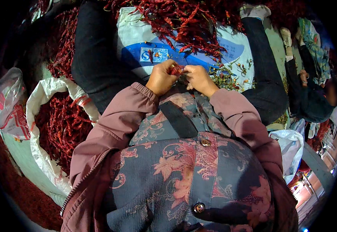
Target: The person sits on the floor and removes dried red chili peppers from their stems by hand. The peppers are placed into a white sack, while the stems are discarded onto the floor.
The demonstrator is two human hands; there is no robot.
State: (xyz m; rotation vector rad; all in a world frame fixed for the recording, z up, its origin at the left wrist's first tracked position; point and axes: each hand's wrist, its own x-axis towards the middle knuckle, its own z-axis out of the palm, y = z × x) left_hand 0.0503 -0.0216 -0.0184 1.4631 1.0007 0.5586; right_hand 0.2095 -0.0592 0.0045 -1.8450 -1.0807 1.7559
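My left hand (162, 77) is closed around several dried red chili peppers (175, 69). Against it, my right hand (199, 78) pinches at the ends of those peppers; exactly what lies between its fingertips is too small to tell. Both hands are above the near edge of a white and blue woven sack (133, 30) laid flat between my legs. A heap of dried red chilies (186, 24) covers the sack's far part. Green-brown stems (225, 77) lie scattered beside my right hand, on the sack's right side.
At left stands an open white sack (36, 116) full of dried chilies, with a clear plastic bag (7, 104) beyond it. A white plastic bag (287, 150) is at right. Another person (316, 98) sits farther right. More chilies (62, 52) lie beyond my left leg.
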